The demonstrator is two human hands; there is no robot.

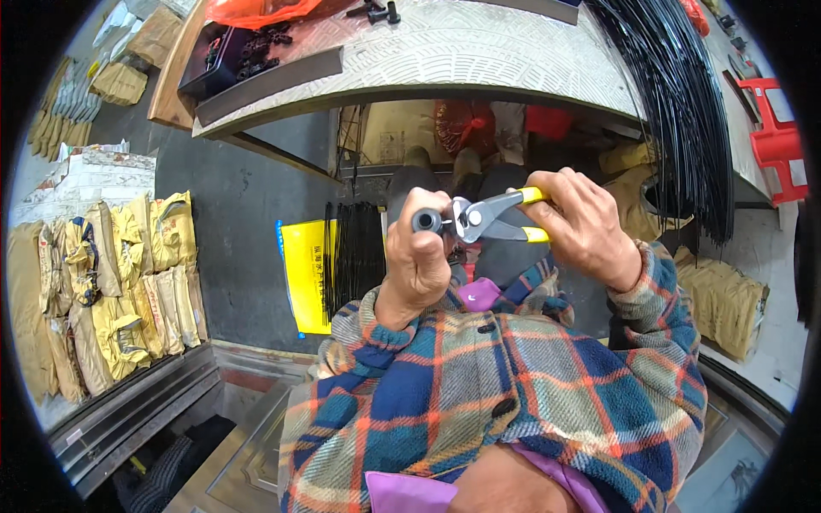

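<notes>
The right hand (588, 224) is wrapped around the yellow grips of a pair of pincers (491, 210), while the left hand (416, 263) clasps a black tubular part (425, 221) in front of the torso — the pincer head sits right beside it, though whether its jaws bite on anything cannot be told. Beyond the hands stands a pale patterned workbench (479, 60) — with long black rods (676, 103) hanging off its right side — and yellowish sacks (128, 291) are stacked at far left.

The head-worn fisheye looks down — near both hands (415, 267) (588, 224).
</notes>
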